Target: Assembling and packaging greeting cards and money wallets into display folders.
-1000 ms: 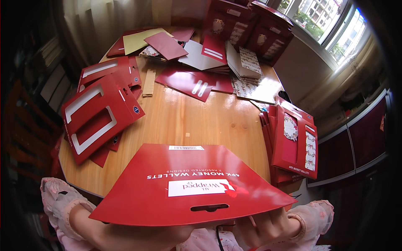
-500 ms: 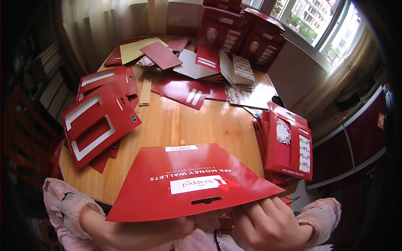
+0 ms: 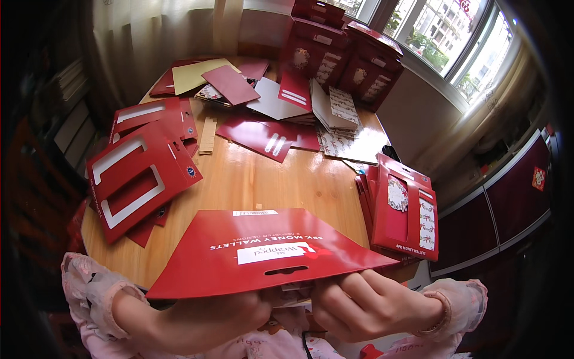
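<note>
A red cardboard packaging sleeve (image 3: 209, 272) with a slotted hang hole and a white label stands tilted at the table's near edge, its printing upside down to me. Behind its near edge, my left hand (image 3: 224, 314) is closed, fingers curled and partly hidden by the card. My right hand (image 3: 362, 302) grips near the same edge on the right, knuckles bent and fingertips out of sight. A pale sliver of something shows between the hands, too small to make out.
Flat red sleeves with cut-out windows (image 3: 128, 179) are piled at left. Filled red packs (image 3: 403, 209) stack at right. Farther back lie loose cards and envelopes (image 3: 232, 85), a wooden strip (image 3: 207, 135) and patterned wallets (image 3: 345, 107). Full red boxes (image 3: 314, 51) stand below the window.
Both hands have drawn closer together, the right one moving left. The sleeve's near edge has risen a little, and the pale sliver now shows between the hands.
</note>
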Motion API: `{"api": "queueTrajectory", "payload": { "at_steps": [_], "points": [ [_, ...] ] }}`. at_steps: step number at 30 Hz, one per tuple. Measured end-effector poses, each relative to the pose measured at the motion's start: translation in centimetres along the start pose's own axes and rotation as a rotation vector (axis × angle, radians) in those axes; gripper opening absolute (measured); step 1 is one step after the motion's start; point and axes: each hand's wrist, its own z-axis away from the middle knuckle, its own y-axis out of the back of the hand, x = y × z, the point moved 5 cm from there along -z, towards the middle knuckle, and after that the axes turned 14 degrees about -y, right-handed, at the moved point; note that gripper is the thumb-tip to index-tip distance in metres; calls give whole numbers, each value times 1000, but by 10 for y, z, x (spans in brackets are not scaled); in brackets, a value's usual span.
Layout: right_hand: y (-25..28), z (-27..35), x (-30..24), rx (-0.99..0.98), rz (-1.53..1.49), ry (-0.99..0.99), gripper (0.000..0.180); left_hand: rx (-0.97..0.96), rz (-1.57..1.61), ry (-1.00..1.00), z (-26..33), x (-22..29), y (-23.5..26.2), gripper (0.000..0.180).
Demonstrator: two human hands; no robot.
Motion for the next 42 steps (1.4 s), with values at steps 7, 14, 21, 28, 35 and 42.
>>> {"api": "queueTrajectory", "payload": {
  "at_steps": [7, 14, 21, 28, 35, 42],
  "points": [
    [2, 16, 1, 198, 57, 34, 22, 61, 375, 48, -5, -11, 11, 27],
    [7, 18, -4, 257, -43, -11, 24, 233, 139, -38, -2, -1, -2, 24],
    [13, 25, -8, 345, 37, 57, 12, 111, 94, -34, -7, 7, 0, 23],
    [15, 28, -10, 371, -74, 168, 10, 81, 71, -47, -7, 2, 1, 23],
    [18, 31, -7, 361, -148, 158, 10, 62, 57, -69, -5, -1, 4, 23],
    [20, 31, -10, 377, -158, 94, 10, 56, 37, -66, -6, -3, 9, 23]
  ]
}}
